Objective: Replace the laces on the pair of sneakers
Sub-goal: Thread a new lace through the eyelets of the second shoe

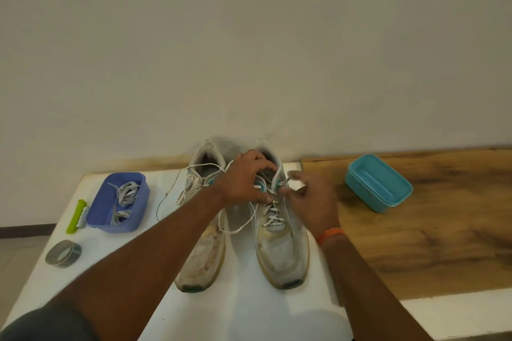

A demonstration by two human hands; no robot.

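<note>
Two worn white sneakers stand side by side on a white board [243, 310], toes toward me. The left sneaker [202, 255] has a loose white lace [177, 188] trailing off to its left. My left hand [243, 180] reaches across and grips the tongue area of the right sneaker [282, 252]. My right hand [310, 199] is at that shoe's upper eyelets and pinches the end of its white lace [273, 219]. The lower eyelets of the right sneaker are laced.
A purple box [102, 219] holding several grey laces sits at the left, with a green tool [75, 216] beside it and a roll of grey tape [63, 253] nearer me. A teal box [378, 183] stands on the wooden table [429, 243] at the right.
</note>
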